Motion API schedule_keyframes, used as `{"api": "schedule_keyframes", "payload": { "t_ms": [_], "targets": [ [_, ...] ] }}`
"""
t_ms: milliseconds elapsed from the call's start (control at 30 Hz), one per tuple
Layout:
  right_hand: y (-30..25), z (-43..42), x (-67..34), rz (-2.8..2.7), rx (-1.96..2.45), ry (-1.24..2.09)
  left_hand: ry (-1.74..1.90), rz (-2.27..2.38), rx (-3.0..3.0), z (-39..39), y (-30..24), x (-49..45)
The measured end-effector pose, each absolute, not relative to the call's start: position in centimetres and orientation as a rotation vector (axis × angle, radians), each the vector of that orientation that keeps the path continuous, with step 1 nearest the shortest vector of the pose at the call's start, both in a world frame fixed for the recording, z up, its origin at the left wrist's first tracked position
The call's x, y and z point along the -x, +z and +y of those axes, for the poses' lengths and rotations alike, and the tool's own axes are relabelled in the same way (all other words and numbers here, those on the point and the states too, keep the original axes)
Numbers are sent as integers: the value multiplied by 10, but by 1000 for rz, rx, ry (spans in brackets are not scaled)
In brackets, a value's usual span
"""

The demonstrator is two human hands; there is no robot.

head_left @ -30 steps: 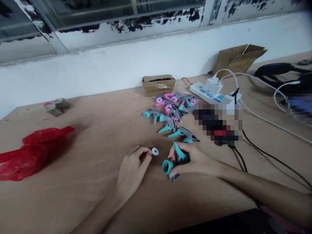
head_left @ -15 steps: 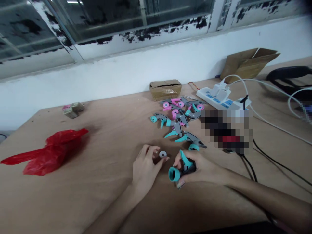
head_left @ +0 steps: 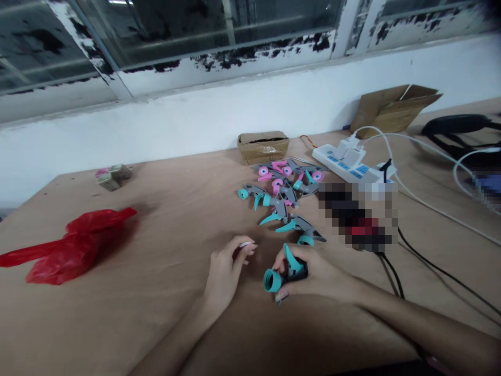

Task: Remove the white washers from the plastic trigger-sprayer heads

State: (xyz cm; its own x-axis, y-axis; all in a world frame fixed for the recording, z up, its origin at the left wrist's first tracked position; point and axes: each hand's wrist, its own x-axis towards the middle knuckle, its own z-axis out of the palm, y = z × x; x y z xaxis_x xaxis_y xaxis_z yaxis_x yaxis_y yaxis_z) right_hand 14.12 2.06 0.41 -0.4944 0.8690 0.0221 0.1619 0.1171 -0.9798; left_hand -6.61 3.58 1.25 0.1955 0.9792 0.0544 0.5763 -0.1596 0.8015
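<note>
My left hand (head_left: 224, 269) pinches a small white ring-shaped washer (head_left: 245, 244) between thumb and fingers, a little above the wooden table. To its right, my right hand (head_left: 309, 269) is wrapped round a trigger sprayer head (head_left: 291, 269). That head has a dark grey body, a teal trigger pointing up and a teal screw collar (head_left: 273, 280) whose open end faces left. Just beyond my hands lie several more sprayer heads, with a grey and teal one (head_left: 299, 228) nearest and grey and pink ones (head_left: 277, 183) farther back.
Behind the sprayer heads stands a small cardboard box (head_left: 263, 149). A white power strip (head_left: 344, 163) with plugs and cables lies at right, before a larger open carton (head_left: 385, 112). A red plastic bag (head_left: 84, 240) and small blocks (head_left: 113, 177) rest at left. Black cables (head_left: 391, 274) run near my right forearm.
My left hand has closed on the white washer and lifted and tilted it; it showed its flat face before. My right hand keeps hold of the sprayer head. The view has shifted slightly.
</note>
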Motion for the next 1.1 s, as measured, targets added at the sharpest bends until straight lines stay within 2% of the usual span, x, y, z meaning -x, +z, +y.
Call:
{"api": "schedule_keyframes", "payload": {
  "t_ms": [433,733,1100],
  "targets": [
    [-2,15,-130,-1691,1010,1026,821,1173,-2073,8,22,55],
    [-2,10,-129,-1577,1094,976,1117,1161,-1921,5,18,58],
    [-4,10,-128,-1563,1113,917,1042,1121,-1847,9,17,57]
  ]
}}
